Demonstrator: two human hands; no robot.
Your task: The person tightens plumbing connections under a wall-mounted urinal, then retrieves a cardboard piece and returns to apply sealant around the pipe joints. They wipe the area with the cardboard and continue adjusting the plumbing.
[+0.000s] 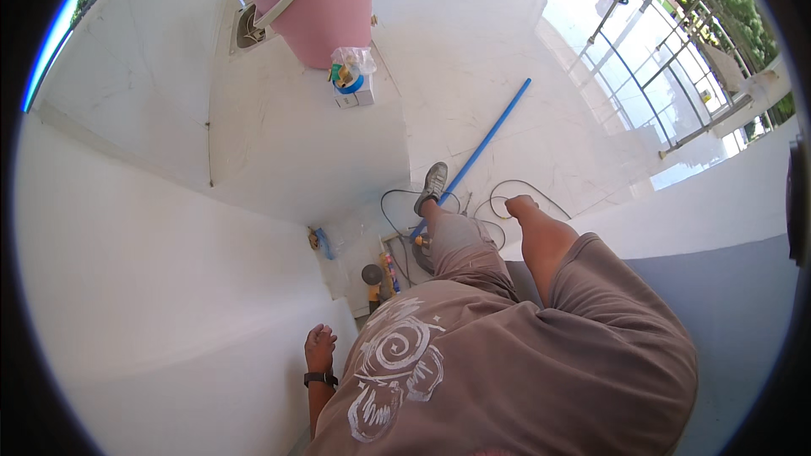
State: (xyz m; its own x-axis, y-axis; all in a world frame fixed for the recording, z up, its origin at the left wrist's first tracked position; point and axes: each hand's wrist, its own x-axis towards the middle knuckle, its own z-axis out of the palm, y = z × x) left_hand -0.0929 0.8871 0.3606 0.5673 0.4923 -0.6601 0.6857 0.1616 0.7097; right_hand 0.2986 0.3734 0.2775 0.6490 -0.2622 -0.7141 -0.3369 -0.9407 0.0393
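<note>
My left hand point(320, 349), with a dark wristwatch point(321, 379) on its wrist, hangs by the white wall at lower left. Its fingers are loosely bent and apart, with nothing in them. My right hand point(521, 205) is held out over the floor beside a loop of dark cable point(541, 187). Its fingers are curled in, and no object shows in it. Close to my left side stands a yellow-orange tool with a round black end point(372, 274), partly hidden by my shirt. A long blue pole point(486, 146) slants across the floor near my shoe point(433, 183).
A pink bucket point(325, 13) with a white lid stands on the raised white ledge point(312, 139). Beside it a small white box point(354, 95) carries a blue roll and plastic wrap. Blue crumpled material point(322, 242) lies by the wall. Metal railings point(646, 89) rise at far right.
</note>
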